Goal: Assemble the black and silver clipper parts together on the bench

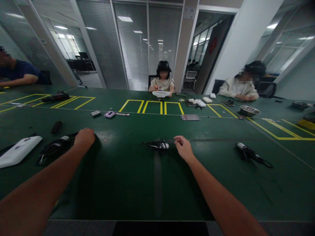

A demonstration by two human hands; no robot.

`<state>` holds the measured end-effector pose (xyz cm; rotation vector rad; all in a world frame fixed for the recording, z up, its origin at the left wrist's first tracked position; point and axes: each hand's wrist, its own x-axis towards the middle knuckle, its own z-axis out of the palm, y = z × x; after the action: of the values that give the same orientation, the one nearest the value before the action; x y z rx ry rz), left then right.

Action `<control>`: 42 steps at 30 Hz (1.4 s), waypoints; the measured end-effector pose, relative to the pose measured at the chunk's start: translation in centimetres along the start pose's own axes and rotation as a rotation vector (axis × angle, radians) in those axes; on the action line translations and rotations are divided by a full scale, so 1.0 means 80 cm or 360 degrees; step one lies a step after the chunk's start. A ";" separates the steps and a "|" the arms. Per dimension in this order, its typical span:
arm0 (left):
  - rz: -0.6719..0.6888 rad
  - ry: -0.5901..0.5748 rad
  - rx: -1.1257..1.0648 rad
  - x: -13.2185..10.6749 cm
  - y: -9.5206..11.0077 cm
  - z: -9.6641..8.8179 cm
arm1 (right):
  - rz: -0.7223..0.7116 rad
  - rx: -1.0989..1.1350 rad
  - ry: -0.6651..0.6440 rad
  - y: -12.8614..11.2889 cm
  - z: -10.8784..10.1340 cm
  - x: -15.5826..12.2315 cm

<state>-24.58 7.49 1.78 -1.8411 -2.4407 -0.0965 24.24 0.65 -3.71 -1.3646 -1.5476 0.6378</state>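
Note:
At the left, my left hand [85,139] is closed at the end of a black-and-silver device wrapped in black cord [56,146]; the fingertips are hidden underneath. The device lies on the green table [128,186]. A smaller silver device wound with black cord [158,145] rests at the middle of the table. Just to its right is my right hand [183,147], fingers loosely bent and apart, holding nothing and not touching that device. Farther right lies another cord-wrapped silver-and-black device [252,154].
A white power bank-like block [21,150] and a small black object [56,127] lie at the left. Beyond are a purple item with a strap [109,114], a metal bowl [249,110] and yellow tape outlines. Across the table, a person holds a white object [161,94]; others sit at both sides.

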 end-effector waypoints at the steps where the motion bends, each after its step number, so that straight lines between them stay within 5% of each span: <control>1: 0.0049 0.0057 -0.0024 -0.002 0.010 0.001 | -0.0002 -0.0005 -0.0002 0.000 0.000 0.000; 5: 0.0360 0.0367 -0.0188 -0.021 0.089 0.001 | -0.0005 -0.0028 -0.0007 -0.004 0.002 0.000; 8: 0.0831 0.0742 -0.0657 -0.056 0.174 0.001 | -0.0010 -0.0052 -0.0006 -0.007 0.002 -0.001; 12: 0.1225 0.0855 -0.1127 -0.116 0.270 0.003 | -0.0055 -0.0124 0.0015 -0.010 0.001 -0.003; 15: 0.1373 0.0876 -0.1335 -0.149 0.307 0.008 | -0.0219 -0.0240 0.0050 -0.018 0.005 -0.005; 23: 0.1453 0.0781 -0.1320 -0.173 0.300 0.021 | -0.0656 -0.0426 -0.0099 -0.063 0.031 -0.019; 42: 0.1367 0.0492 -0.1495 -0.180 0.307 0.022 | -0.0722 -0.0598 -0.0165 -0.062 0.030 -0.022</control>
<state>2.90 0.60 -1.43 -2.7225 -1.2529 -1.4910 19.75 -1.78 -1.02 -1.1914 -2.0511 0.1407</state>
